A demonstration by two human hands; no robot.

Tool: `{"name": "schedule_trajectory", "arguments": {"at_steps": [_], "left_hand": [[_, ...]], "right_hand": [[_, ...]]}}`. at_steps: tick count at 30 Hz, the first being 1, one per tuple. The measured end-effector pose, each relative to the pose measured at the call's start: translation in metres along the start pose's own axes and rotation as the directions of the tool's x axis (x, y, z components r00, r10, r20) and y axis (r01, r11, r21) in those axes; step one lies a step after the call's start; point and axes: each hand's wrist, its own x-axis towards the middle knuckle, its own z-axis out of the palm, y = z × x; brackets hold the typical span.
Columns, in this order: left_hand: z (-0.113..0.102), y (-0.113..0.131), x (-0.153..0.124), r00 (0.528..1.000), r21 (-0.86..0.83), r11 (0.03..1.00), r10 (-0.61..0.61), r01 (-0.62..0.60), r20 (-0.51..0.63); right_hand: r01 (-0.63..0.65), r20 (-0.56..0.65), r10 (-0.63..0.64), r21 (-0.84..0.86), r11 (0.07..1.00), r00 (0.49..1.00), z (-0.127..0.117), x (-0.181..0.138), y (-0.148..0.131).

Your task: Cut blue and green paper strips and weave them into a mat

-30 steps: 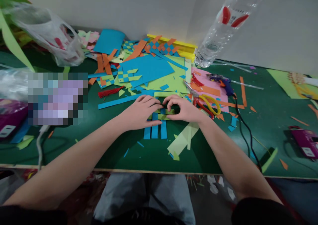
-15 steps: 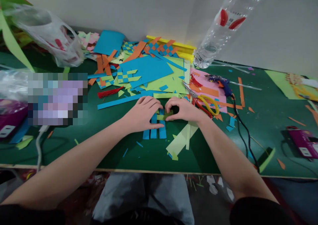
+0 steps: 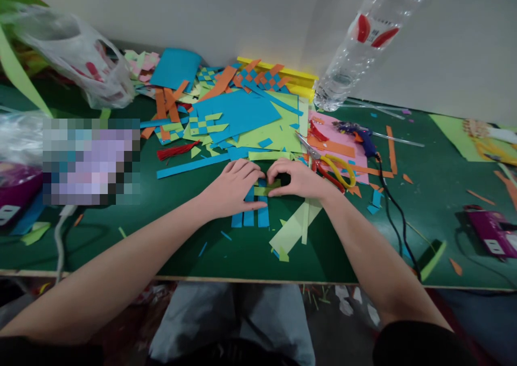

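Observation:
Several blue paper strips (image 3: pixel 248 219) lie side by side on the table, with short green paper strips crossing them. Over their left part rests my left hand (image 3: pixel 232 188), its fingers reaching forward and its thumb stretched apart across the blue strips. The upper ends of the strips are hidden under it. My right hand (image 3: pixel 299 178) is curled at the right side, thumb and fingertips closed on a green paper strip (image 3: pixel 262 191) that runs across the blue ones. Its fingertips come close to those of the left hand.
Scissors (image 3: pixel 337 169) with yellow and red handles and a blue glue gun (image 3: pixel 363 137) lie to the right. Behind the hands are blue sheets (image 3: pixel 242 115) and woven pieces. A plastic bottle (image 3: pixel 343 69) stands at the back; a phone-like pixelated object (image 3: pixel 92 164) is left.
The view has shifted very slightly. Both hands stay in almost the same place on the paper strips.

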Motion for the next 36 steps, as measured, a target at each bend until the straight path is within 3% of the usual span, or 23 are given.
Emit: {"name": "schedule_trajectory", "arguments": {"at_steps": [22,29,36], "left_hand": [[-0.015,-0.006,-0.007,0.998,-0.020,0.998,-0.057,0.057,-0.017],[-0.019,-0.014,-0.005,0.995,-0.014,1.000,0.003,-0.004,-0.102],[-0.016,-0.012,-0.004,0.998,0.044,0.997,0.069,-0.068,-0.015]], "right_hand": [[-0.034,-0.001,0.034,-0.003,0.999,0.999,0.000,-0.001,-0.003],[-0.020,-0.006,0.020,-0.014,1.000,1.000,-0.001,-0.001,-0.004],[-0.026,-0.001,0.026,-0.021,0.999,1.000,-0.002,-0.002,-0.005]]}}
